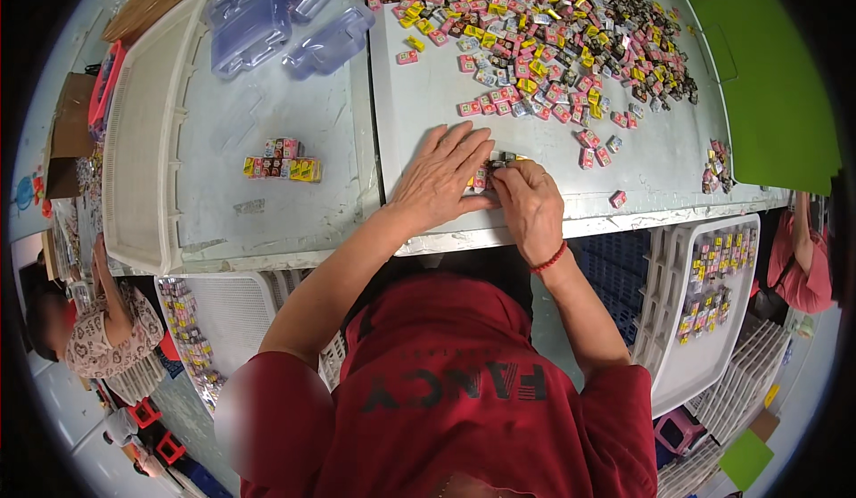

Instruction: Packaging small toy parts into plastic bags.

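Palm down near the table's front edge lies my left hand (443,172), its fingers stretched out and its thumb apart. Between its thumb and forefinger is a small group of little boxes (480,180), pink, dark and yellow, touching the hand. My right hand (532,204) is closed in a pinch at the right end of this group, on a small box that its fingers mostly hide. Farther off spreads a big heap of loose small boxes (553,34) in pink, yellow, black and silver. A neat block of such boxes (283,161) lies to the left.
Clear bluish plastic cases (254,25) are piled at the far left, beside a white plastic crate (147,141). A green board (758,70) stands at the right. Below the table edge are white trays (664,355) holding box blocks. People sit at the left (107,320) and right (802,262).
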`<state>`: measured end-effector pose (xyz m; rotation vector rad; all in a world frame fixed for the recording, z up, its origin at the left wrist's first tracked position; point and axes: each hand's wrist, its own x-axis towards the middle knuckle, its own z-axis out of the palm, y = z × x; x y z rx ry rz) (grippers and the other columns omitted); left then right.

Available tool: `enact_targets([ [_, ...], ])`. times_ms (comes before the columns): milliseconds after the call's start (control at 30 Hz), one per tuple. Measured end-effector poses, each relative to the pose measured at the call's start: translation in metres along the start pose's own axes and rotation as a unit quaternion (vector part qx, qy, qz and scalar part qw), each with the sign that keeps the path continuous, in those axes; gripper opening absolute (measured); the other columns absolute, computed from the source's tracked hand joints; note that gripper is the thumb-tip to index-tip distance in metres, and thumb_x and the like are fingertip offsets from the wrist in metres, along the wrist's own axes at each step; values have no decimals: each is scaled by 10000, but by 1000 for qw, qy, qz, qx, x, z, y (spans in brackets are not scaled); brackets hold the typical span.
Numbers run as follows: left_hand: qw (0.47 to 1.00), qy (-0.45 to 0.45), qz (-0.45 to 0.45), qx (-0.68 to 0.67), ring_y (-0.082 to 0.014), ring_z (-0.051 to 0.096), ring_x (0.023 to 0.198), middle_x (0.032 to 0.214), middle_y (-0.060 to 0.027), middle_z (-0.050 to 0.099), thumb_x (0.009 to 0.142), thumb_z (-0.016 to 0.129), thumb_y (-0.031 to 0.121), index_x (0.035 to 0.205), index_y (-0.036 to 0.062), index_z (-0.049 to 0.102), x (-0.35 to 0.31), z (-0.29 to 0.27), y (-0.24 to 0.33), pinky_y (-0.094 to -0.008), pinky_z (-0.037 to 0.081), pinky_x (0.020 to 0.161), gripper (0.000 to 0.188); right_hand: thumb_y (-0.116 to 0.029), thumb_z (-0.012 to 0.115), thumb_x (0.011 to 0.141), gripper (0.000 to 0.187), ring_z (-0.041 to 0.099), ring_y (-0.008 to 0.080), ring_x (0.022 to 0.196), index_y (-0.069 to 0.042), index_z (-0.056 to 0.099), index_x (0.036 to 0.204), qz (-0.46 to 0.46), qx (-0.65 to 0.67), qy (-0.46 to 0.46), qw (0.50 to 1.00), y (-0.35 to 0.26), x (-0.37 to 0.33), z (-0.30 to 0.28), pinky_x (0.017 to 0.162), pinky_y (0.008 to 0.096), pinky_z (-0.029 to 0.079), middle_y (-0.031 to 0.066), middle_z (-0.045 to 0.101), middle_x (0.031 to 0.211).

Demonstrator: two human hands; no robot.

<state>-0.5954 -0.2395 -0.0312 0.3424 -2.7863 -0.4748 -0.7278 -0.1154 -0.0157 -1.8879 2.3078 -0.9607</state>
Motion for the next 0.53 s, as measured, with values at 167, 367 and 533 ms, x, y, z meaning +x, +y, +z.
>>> enact_targets([
  [167, 1000, -4, 0, 5, -303, 349, 1309, 1385, -111, 420, 719, 740, 440, 1301, -7, 457, 1, -1, 0, -441, 267, 1085, 786, -51, 699, 768, 163, 615, 271, 788, -63, 679, 929, -23, 4, 30, 999, 1, -2, 3, 708, 355, 493, 82, 640, 905],
  [367, 991, 128, 19, -44, -280, 451, 1200, 1232, -86, 533, 701, 771, 302, 1176, 34, 578, -14, -11, -12, -440, 336, 1026, 579, -94, 730, 745, 203, 601, 225, 804, -83, 687, 943, -50, 20, 14, 998, -6, 3, -11, 703, 326, 470, 54, 626, 891],
  [533, 988, 112, 38, -96, -237, 539, 1044, 1042, -43, 614, 728, 742, 151, 976, 64, 682, -22, -15, -15, -447, 400, 945, 270, -139, 741, 724, 224, 561, 212, 857, -112, 697, 943, -103, 0, -28, 994, 3, 15, -5, 731, 341, 428, 31, 596, 893],
])
